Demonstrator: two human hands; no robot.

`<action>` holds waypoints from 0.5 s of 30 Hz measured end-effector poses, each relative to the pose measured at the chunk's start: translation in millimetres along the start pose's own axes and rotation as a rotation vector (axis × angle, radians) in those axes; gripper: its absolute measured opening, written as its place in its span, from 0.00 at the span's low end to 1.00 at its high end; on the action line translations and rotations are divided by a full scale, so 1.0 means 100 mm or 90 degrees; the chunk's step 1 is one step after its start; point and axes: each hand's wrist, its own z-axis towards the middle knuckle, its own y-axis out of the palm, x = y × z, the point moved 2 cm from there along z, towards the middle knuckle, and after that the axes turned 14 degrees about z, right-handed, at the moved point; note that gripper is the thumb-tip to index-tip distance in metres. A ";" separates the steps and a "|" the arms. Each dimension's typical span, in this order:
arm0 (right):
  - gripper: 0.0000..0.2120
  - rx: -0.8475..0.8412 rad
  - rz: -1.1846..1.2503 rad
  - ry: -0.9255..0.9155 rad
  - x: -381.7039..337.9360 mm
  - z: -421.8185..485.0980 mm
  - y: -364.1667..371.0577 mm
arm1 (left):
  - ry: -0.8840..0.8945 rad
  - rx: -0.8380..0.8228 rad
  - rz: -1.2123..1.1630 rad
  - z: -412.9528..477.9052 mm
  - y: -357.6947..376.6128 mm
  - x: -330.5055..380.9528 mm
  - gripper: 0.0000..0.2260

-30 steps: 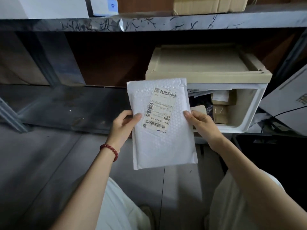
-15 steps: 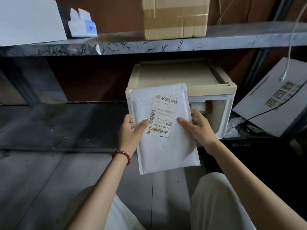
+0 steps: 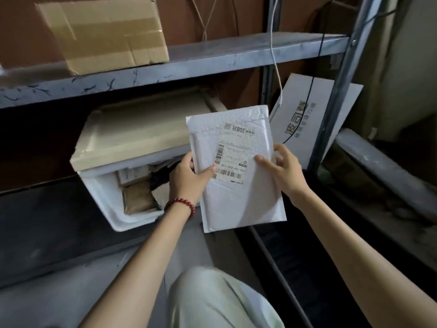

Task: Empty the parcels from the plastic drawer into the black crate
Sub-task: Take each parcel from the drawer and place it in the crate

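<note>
Left hand (image 3: pixel 186 178) pinches the left edge of the white padded parcel (image 3: pixel 238 192), thumb down on the label. Right hand (image 3: pixel 283 171) grips the right edge, thumb across the front. The parcel is up in the air, upright, just right of the open plastic drawer (image 3: pixel 104 197) and over the near edge of the black crate (image 3: pixel 302 263). Brown parcels (image 3: pixel 138 197) sit in the drawer, under the metal shelf (image 3: pixel 212 58).

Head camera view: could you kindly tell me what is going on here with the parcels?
A person holds a white padded envelope, label up, gripped at its sides by the left hand and right hand. Brown parcels lie in the open plastic drawer to its left. The envelope is not yet in the black crate at lower right.
</note>
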 end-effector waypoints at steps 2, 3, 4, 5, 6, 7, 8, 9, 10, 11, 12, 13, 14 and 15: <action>0.12 0.038 -0.029 0.017 0.11 -0.01 -0.31 | 0.004 -0.043 0.010 0.00 0.34 0.08 0.14; 0.13 0.057 -0.039 0.027 0.17 -0.03 -0.45 | 0.005 -0.065 0.012 -0.01 0.52 0.11 0.14; 0.13 0.075 -0.044 0.041 0.23 -0.04 -0.60 | 0.006 -0.088 0.013 -0.02 0.69 0.14 0.15; 0.13 0.091 -0.046 0.055 0.30 -0.07 -0.73 | 0.001 -0.112 0.012 -0.03 0.87 0.16 0.18; 0.13 0.107 -0.046 0.070 0.37 -0.09 -0.86 | -0.011 -0.134 0.013 -0.04 1.04 0.18 0.22; 0.12 0.124 -0.045 0.084 0.45 -0.12 -0.99 | -0.026 -0.154 0.018 -0.05 1.22 0.19 0.27; 0.11 0.145 -0.042 0.098 0.54 -0.15 -1.10 | -0.036 -0.172 0.020 -0.07 1.38 0.19 0.30; 0.11 0.169 -0.036 0.111 0.62 -0.18 -1.21 | -0.039 -0.192 0.015 -0.09 1.54 0.18 0.30; 0.12 0.197 -0.024 0.124 0.71 -0.22 -1.31 | -0.043 -0.218 0.010 -0.10 1.70 0.16 0.31; 0.12 0.228 -0.010 0.137 0.80 -0.25 -1.39 | -0.047 -0.252 0.011 -0.12 1.84 0.14 0.31; 0.13 0.264 0.003 0.150 0.88 -0.28 -1.48 | -0.046 -0.288 0.023 -0.12 1.97 0.13 0.33; 0.14 0.304 0.014 0.164 0.97 -0.31 -1.55 | -0.039 -0.320 0.046 -0.11 2.08 0.11 0.34; 0.15 0.343 0.026 0.182 1.06 -0.34 -1.62 | -0.027 -0.342 0.075 -0.08 2.17 0.10 0.35; 0.15 0.380 0.046 0.202 1.16 -0.37 -1.67 | -0.010 -0.355 0.103 -0.06 2.25 0.10 0.36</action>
